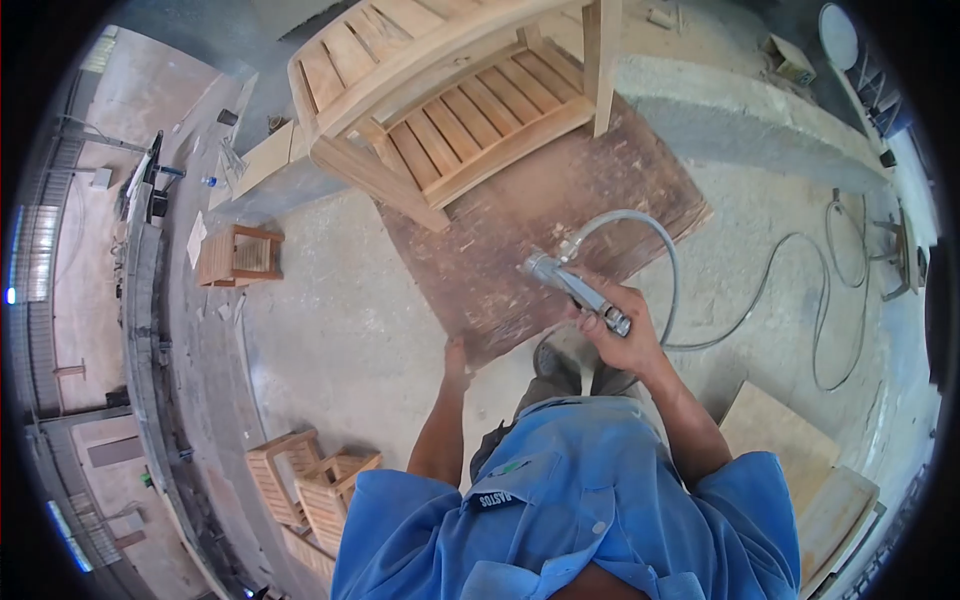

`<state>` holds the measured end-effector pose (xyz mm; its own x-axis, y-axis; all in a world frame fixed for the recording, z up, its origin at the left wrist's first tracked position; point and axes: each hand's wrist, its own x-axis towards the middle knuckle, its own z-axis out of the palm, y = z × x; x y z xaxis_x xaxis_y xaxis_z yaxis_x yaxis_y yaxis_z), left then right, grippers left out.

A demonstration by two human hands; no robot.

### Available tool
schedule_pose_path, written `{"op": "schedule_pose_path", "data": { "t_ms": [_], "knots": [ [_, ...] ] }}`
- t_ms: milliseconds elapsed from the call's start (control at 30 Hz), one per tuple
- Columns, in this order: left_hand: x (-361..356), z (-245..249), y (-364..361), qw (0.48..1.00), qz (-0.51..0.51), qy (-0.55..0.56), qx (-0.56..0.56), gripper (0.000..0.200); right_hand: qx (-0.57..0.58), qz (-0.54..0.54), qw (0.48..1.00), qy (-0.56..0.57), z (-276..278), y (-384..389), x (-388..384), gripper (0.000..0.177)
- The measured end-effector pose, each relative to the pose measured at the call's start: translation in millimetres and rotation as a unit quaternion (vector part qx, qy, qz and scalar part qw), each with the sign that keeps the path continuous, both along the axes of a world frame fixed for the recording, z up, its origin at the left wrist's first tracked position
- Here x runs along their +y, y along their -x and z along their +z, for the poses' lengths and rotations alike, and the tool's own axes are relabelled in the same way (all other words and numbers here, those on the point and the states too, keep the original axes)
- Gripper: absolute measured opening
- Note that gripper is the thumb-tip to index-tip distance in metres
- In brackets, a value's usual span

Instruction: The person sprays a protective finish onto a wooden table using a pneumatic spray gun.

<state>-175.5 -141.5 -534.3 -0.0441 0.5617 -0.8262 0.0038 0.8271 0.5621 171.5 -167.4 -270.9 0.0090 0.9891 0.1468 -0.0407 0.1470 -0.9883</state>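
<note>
My right hand (625,325) is wrapped round the handle of a metal spray gun (590,298). Its round head points up and left over a worn brown board (500,255). A grey hose (672,265) loops from the gun. At the near left corner of the board, my left hand (456,362) grips the edge, with its fingers partly hidden. On the far part of the board stands a wooden slatted bench (470,130) with a lower slatted shelf. The gun is apart from the bench.
The hose trails over the concrete floor (330,330) to the right. A small wooden stool (240,256) stands at the left, and more slatted wooden pieces (320,485) lie at lower left. Flat panels (780,440) rest at lower right. A low concrete wall (740,105) runs behind.
</note>
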Motion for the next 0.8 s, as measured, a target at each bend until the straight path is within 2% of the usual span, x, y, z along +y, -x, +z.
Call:
{"op": "schedule_pose_path", "data": {
  "t_ms": [100,233,300,400,467,600,633,667,733,767,800],
  "knots": [
    [18,-4,16,0.998,0.033,0.006,0.06,0.064,0.05,0.008,0.997,-0.058,33,14,17,0.05],
    [42,14,31,0.995,0.037,0.0,0.096,0.064,-0.04,0.009,0.984,-0.173,64,33,50,0.054],
    [41,2,43,0.997,0.012,-0.026,0.072,0.065,-0.036,-0.046,0.986,-0.155,58,23,48,0.049],
    [42,17,39,0.993,0.027,0.009,0.11,0.066,0.031,-0.148,0.986,-0.073,66,-9,33,0.044],
    [42,15,40,0.993,0.033,-0.001,0.117,0.065,0.04,-0.231,0.963,-0.137,66,-37,26,0.044],
    [51,-3,55,0.993,0.019,0.021,0.112,0.067,-0.055,-0.361,0.924,-0.116,79,-90,0,0.048],
    [50,7,45,0.983,0.041,-0.001,0.177,0.071,-0.059,-0.378,0.914,-0.131,81,-99,0,0.049],
    [62,-9,52,0.972,0.024,-0.048,0.228,0.072,-0.062,-0.38,0.912,-0.143,85,-106,1,0.051],
    [85,-67,86,0.934,-0.011,-0.138,0.331,0.074,-0.064,-0.38,0.909,-0.16,94,-118,0,0.055],
    [100,-26,67,0.936,0.049,-0.185,0.294,0.077,-0.065,-0.366,0.915,-0.158,97,-123,3,0.059],
    [115,39,35,0.933,0.105,-0.234,0.253,0.08,-0.086,-0.359,0.915,-0.161,93,-129,9,0.061]
  ]
}}
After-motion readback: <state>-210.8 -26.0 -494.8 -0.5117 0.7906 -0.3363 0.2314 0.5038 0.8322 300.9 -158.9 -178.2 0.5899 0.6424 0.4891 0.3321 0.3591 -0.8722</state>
